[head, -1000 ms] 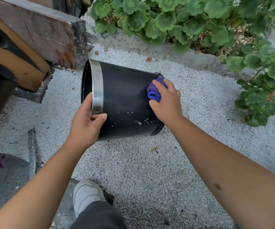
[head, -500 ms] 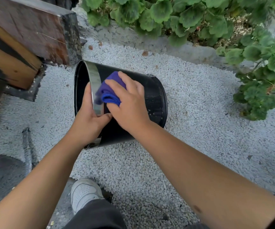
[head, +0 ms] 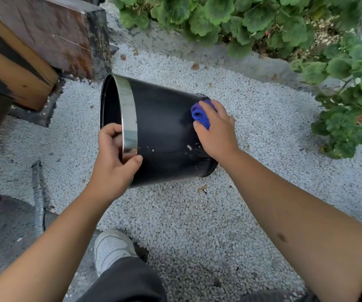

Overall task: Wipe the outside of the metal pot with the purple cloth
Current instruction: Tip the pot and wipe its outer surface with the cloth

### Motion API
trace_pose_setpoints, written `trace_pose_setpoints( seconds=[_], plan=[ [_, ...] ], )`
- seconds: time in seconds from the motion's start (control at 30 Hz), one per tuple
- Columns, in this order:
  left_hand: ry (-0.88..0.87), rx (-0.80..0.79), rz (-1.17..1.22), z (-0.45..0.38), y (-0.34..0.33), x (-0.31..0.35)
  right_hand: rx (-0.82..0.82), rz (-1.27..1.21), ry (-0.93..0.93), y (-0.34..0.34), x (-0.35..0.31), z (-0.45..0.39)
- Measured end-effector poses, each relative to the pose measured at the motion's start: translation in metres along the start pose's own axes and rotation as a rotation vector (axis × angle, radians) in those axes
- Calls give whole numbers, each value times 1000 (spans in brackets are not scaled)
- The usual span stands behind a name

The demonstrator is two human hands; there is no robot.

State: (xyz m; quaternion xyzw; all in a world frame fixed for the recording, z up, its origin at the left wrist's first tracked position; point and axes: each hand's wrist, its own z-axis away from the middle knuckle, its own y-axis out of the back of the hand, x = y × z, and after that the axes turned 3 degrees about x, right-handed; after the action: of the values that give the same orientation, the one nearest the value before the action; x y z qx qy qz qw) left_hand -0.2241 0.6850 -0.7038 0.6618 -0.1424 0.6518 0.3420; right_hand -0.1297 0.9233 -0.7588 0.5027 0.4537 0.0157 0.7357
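White gravel [head: 197,214] covers most of the ground, with a strip of bare stone edging and leafy green plants [head: 262,20] along the top and right. A heavy wooden block [head: 45,35] sits at upper left, its dark corner just above the pot's mouth.

The metal pot [head: 164,131] lies tipped on its side over the gravel in the middle of the view. Its long axis runs left to right, sloping slightly down toward the right. The open mouth faces left, toward the wooden block, and the closed base points right, toward the plants. The wall is black, with small pale specks low on the side, and a shiny silver band [head: 128,118] rings it just behind the mouth. Whether its lower side rests on the stones or is lifted just clear cannot be told.

The left hand [head: 114,164] is clamped on the near part of the rim, fingers curled inside the mouth and thumb pressed on the outer wall at the band's lower edge. The right hand [head: 217,131] is closed over the bunched purple cloth [head: 200,115], pressing it against the pot's wall close to the base.

A white shoe [head: 110,249] and a dark trouser leg show at the bottom, and a grey ribbed rod [head: 38,197] lies at lower left.
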Motion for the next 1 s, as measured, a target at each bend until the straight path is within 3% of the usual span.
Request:
trace_pose_setpoints(
  seconds=[0.2,0.33,0.4,0.57,0.67,0.8,1.0],
  plan=[
    [-59,-103,-147,14,5,-4,52,-60,-42,-1,-11,-3],
    [-43,-108,-111,-3,6,0,117,-418,-214,10,-39,-5],
    [-26,-115,-87,-11,3,5,148,-491,-177,11,-66,4],
    [8,-69,-15,-26,-1,13,148,-305,256,-8,-124,52],
    [10,-75,-46,-25,2,8,144,-110,367,-19,-122,59],
    [41,-92,-38,-23,8,5,128,-86,353,-24,-97,50],
    [56,-74,-43,-20,11,6,148,-58,121,-24,-49,30]
  ],
)
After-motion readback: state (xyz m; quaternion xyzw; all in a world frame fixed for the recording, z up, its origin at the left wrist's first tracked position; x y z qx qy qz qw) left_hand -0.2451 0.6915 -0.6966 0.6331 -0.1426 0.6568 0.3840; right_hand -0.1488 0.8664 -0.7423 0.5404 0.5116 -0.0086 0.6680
